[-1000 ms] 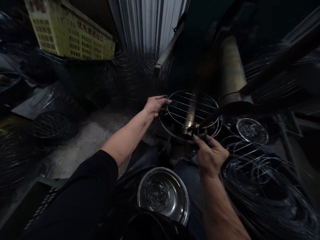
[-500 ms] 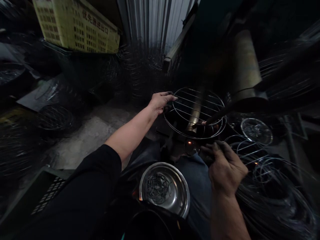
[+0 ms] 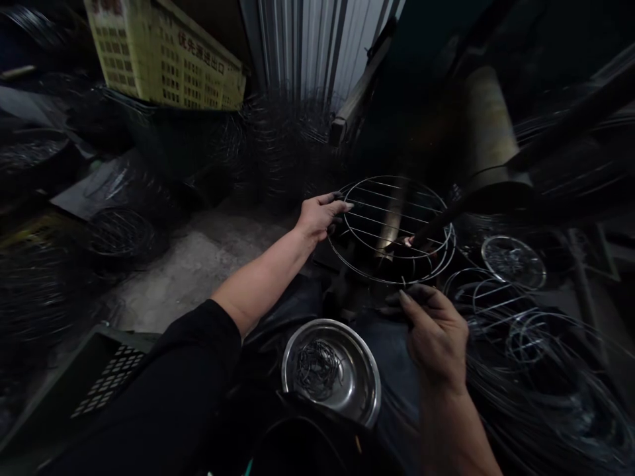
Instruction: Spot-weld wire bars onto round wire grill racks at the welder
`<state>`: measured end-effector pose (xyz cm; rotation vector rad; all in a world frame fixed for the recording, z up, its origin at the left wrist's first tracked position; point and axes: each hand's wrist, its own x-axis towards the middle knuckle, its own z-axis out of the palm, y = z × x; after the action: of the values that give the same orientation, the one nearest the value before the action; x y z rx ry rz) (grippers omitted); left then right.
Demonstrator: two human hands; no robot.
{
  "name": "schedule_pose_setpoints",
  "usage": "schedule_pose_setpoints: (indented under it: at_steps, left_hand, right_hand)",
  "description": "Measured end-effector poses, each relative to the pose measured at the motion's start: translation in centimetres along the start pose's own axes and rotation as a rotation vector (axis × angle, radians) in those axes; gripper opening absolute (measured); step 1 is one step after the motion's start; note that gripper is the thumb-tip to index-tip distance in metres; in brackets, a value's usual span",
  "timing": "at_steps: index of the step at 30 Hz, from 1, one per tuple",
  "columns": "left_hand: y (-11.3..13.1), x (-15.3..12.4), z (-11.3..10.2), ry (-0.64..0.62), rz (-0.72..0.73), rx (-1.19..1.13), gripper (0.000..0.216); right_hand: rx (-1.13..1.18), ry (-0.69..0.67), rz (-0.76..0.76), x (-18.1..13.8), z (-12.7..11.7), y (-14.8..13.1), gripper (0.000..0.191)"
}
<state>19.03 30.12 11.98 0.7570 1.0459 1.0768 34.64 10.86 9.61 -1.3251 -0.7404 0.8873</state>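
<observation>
A round wire rack [image 3: 391, 228] with parallel cross wires sits over a dark machine in front of me. My left hand [image 3: 321, 215] grips its left rim, fingers curled over the wire. My right hand [image 3: 434, 330] is at the rack's near rim, fingers pinched on the wire there. A dark rod with a glowing tip [image 3: 421, 235] reaches in from the right and rests on the rack. A steel bowl [image 3: 331, 370] with small bent wire pieces sits on my lap below the hands.
Loose wire rings and coils [image 3: 520, 344] are piled at the right. More stacked wire racks [image 3: 122, 231] lie on the left floor. A yellow crate [image 3: 169, 53] stands at the back left, a green crate [image 3: 99, 383] near my left elbow.
My right hand had pulled back from the rack half a second ago and has returned to its near rim. The small sparks under the rack are gone. The left hand stays on the rim.
</observation>
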Motion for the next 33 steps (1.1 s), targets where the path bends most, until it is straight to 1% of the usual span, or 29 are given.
schedule_pose_setpoints:
  at_steps: [3,5,7,10,12,16,19,25,28,33]
  left_hand:
    - [-0.2,-0.2,0.3,-0.013,-0.004,-0.014,0.033]
    - [-0.4,-0.1,0.6,-0.017,0.01,-0.03,0.033]
    - [-0.5,0.1,0.8,-0.012,0.035,-0.032,0.033]
    - [-0.5,0.3,1.1,-0.009,0.065,-0.005,0.034]
    - [-0.4,0.5,1.2,-0.008,0.065,0.006,0.035]
    - [-0.1,0.7,1.3,0.002,0.064,0.002,0.039]
    - [0.0,1.0,1.3,-0.018,0.07,0.008,0.038]
    - [-0.1,1.2,1.2,-0.052,0.11,0.005,0.039]
    - [-0.1,1.1,1.4,-0.048,0.108,-0.02,0.038]
    - [0.0,1.0,1.5,-0.048,0.118,-0.028,0.036]
  right_hand:
    - [-0.103,0.074,-0.033,0.8,0.3,-0.2,0.03]
    - [-0.198,0.113,-0.013,1.8,0.9,-0.6,0.03]
    - [-0.232,0.135,0.004,2.8,1.6,-1.0,0.029]
    - [-0.16,0.174,-0.009,3.9,2.8,-1.6,0.026]
    - [-0.097,0.205,-0.02,4.2,3.4,-1.5,0.025]
    - [-0.022,0.281,-0.088,3.8,3.8,0.2,0.024]
    - [-0.006,0.332,-0.153,3.5,3.8,1.4,0.025]
    - [-0.039,0.341,-0.173,3.8,4.3,1.2,0.025]
    - [-0.044,0.363,-0.198,3.7,4.4,1.4,0.025]
    - [0.034,0.404,-0.227,3.4,4.8,2.3,0.025]
